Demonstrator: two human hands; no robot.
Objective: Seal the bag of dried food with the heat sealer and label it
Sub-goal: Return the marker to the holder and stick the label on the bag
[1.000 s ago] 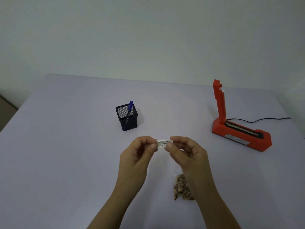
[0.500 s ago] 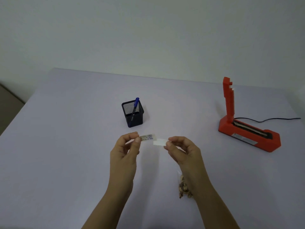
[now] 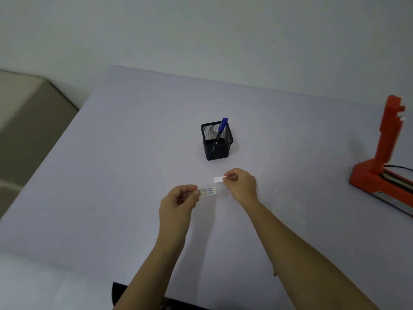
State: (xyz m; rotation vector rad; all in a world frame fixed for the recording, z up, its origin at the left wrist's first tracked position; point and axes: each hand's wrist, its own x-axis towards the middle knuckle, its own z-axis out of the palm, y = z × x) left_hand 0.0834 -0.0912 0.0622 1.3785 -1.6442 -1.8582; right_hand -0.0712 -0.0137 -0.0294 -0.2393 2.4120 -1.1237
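Okay, so our left hand point(image 3: 178, 203) has the label point(image 3: 209, 191) pinched by its left end between thumb and forefinger, with the other fingers curled in underneath. The label is a small pale strip with blue handwriting on it, too small for us to read. Its free end sticks out toward the other hand.

Our right hand point(image 3: 242, 185) is doing the same sort of pinch on a plain white strip point(image 3: 218, 179), holding it by its right end with the rest of the fingers tucked in. The two strips sit close but apart, with the white one just past the label's free end.

We'll place everything off the black mesh pen holder point(image 3: 216, 142). Both hands are on the near side of it, over the table point(image 3: 111, 175). The right hand is near it and slightly to its right. The left hand is a bit closer to us and slightly to its left. A blue pen point(image 3: 222, 128) stands tilted in the holder, leaning toward its right rim.

The red heat sealer point(image 3: 384, 153) is well off to the right of the holder, partly cut off by the picture's edge. Its arm is raised upright and its base is flat on the table. A black cable point(image 3: 400, 167) runs off behind the base.

Way off to the holder's left, past the table edge, there's something beige point(image 3: 29, 121). We can't tell what it is.
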